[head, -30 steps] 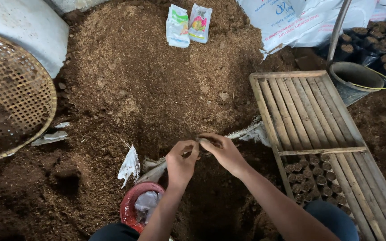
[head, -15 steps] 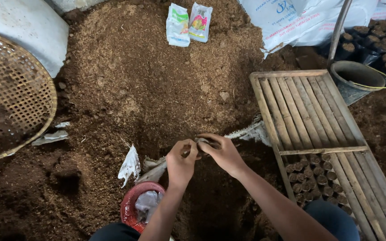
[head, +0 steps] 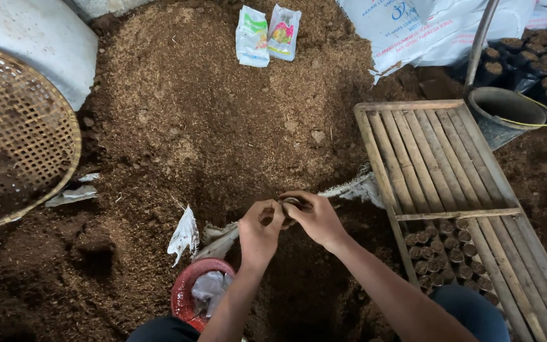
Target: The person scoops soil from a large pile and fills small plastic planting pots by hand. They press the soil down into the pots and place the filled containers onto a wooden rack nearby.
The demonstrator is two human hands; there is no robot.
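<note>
Both hands up together, just over the dark dip at the near edge of the soil heap [head: 204, 120]. Left hand [head: 259, 229] and right hand [head: 314, 218] are touching at the fingertips w/ a small dark pot [head: 290, 203] pinched between them. It's the same kind of little soil-filled bag-pot as the ones packed in the wooden tray [head: 413, 158] to my right. Only its rim shows, rest is hidden behind my fingers.

Left fingers curled in tight, thumb pressing toward the pot. Right fingers wrapped over the top from the far side, closed on it. So: clamped from both sides, pot sits dead centre, tipped a bit toward me as far as I can tell, long axis roughly away from my body. Can't see if it's full.

Key relation: the row of small pots [head: 441, 250] in the tray's near section lies right of and slightly nearer than the held pot, so right hand is the closer one to that spot, left is well apart from it.

Left of my forearm, the red bowl [head: 188, 297] w/ clear plastic bags in it, near the left elbow. Round woven sieve [head: 14, 139] far left, two seed packets [head: 267, 35] at the far end of the heap, a bucket [head: 504, 111] beyond the tray.
</note>
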